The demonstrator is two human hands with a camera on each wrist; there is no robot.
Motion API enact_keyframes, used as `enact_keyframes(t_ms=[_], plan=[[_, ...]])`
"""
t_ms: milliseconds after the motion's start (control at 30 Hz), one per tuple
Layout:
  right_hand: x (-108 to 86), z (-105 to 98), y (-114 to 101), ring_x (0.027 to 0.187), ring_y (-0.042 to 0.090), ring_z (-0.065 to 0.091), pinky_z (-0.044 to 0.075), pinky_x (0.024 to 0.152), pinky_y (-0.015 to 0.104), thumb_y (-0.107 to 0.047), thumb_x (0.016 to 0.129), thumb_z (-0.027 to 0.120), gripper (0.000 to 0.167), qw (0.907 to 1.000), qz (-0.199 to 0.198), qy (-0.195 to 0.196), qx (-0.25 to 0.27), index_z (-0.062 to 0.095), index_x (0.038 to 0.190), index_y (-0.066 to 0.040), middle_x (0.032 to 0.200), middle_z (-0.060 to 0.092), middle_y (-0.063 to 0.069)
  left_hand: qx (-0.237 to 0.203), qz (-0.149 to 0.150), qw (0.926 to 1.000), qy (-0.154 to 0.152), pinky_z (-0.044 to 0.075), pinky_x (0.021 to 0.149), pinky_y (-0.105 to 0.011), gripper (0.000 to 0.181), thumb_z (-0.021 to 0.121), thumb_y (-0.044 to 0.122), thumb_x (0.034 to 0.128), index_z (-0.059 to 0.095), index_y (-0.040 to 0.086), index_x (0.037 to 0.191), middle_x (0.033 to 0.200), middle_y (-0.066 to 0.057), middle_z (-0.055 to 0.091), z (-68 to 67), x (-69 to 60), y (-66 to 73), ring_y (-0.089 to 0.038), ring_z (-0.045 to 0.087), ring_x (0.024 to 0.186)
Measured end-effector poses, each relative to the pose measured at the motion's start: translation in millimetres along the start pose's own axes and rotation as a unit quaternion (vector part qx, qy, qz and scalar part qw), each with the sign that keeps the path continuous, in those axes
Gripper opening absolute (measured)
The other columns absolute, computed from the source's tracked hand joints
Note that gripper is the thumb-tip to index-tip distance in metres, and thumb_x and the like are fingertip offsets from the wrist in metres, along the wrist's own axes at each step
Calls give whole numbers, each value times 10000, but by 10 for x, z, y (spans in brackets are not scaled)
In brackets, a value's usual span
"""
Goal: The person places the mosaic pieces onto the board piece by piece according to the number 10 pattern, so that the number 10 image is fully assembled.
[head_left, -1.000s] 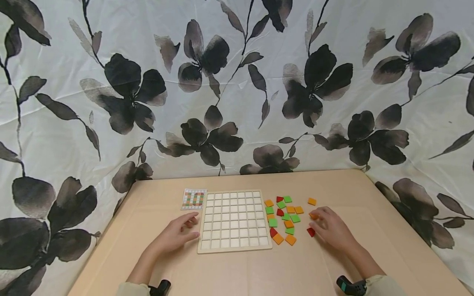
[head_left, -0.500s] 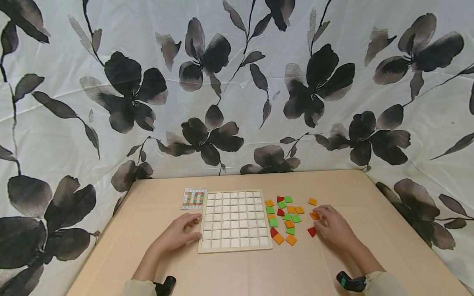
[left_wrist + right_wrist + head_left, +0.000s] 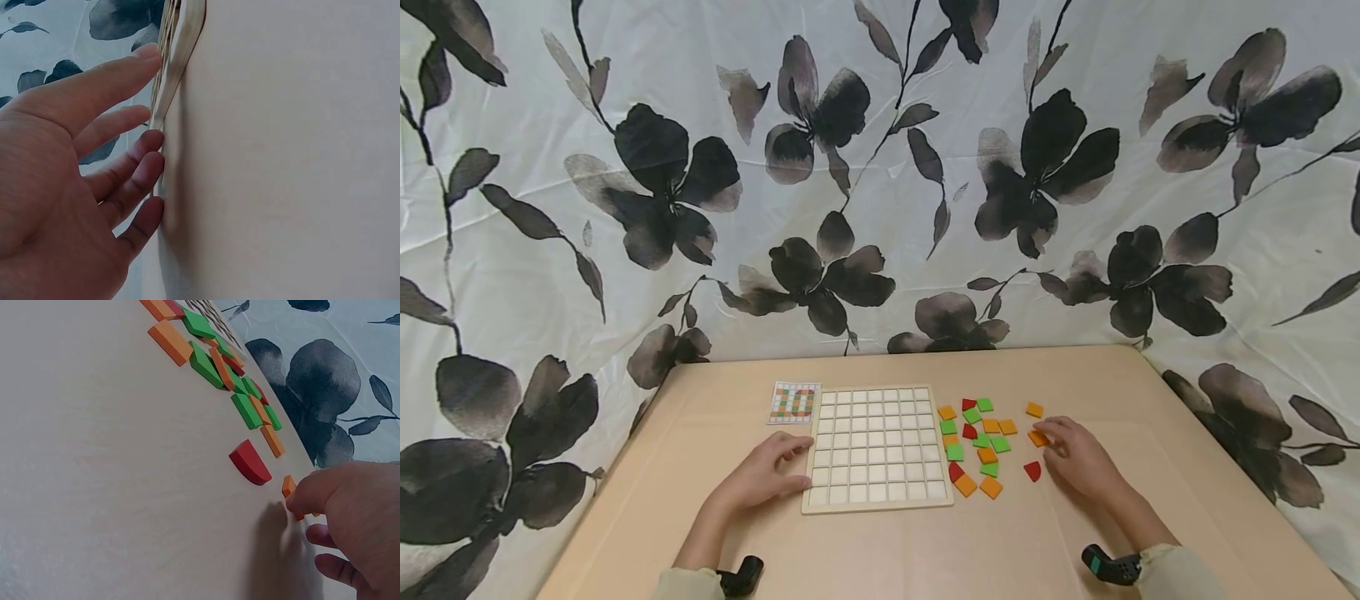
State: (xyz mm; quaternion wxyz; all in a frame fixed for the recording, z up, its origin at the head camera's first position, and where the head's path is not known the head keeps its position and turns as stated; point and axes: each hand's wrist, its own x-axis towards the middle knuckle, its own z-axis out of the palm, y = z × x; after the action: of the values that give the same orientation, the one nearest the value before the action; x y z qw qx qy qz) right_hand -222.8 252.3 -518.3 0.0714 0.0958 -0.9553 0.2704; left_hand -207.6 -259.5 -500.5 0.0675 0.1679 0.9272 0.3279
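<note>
My left hand (image 3: 767, 473) is at the left edge of a pale wooden grid board (image 3: 880, 450), its fingertips and thumb at the rim. In the left wrist view the fingers of that hand (image 3: 69, 181) are loosely bent against the board's side (image 3: 181, 56). My right hand (image 3: 1084, 460) is over the right of the table, fingertips by an orange square tile (image 3: 1038, 437). In the right wrist view the thumb partly covers this tile (image 3: 288, 485); whether the fingers touch it is hidden. A red piece with one curved side (image 3: 1032, 472) lies left of the right thumb.
Several green, orange and red tiles (image 3: 990, 426) lie right of the board. Another orange tile (image 3: 1034, 409) lies above the right hand. A small printed colour-pattern card (image 3: 793, 402) lies at the board's upper left. A floral cloth (image 3: 940, 250) hangs behind the table (image 3: 895, 558).
My right thumb has drawn slightly to the right, uncovering more of the orange tile and the red piece. The left hand has edged right, up to the board's rim.
</note>
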Motion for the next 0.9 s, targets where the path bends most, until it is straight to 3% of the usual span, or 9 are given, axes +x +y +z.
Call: enact_keyframes(t_ms=[267,600,900], plan=[[67,-4,73,929,234,592,540,821,427,-36,824,701,305,10000,-65,-29,-27,691,1128,-62,1110,629,109,-75,-211,9997,-131,423,854,-404,645,772,341,804,542,135,1371,1167,-43,537,-19,54,65,-217,511,1063],[143,-26,74,946,241,592,539,848,444,-25,823,697,316,9994,-201,-285,65,694,1135,-72,1171,618,129,-59,-446,9990,-8,422,857,-397,662,828,250,741,573,138,1342,1152,-32,543,23,86,111,-212,514,1049],[227,-15,103,821,155,513,482,701,248,-86,808,734,254,9992,-119,-378,10,706,1060,-83,1010,623,48,-58,-458,9989,10,411,844,-382,675,832,251,739,567,142,1349,1130,-30,533,28,120,103,-204,495,1029]])
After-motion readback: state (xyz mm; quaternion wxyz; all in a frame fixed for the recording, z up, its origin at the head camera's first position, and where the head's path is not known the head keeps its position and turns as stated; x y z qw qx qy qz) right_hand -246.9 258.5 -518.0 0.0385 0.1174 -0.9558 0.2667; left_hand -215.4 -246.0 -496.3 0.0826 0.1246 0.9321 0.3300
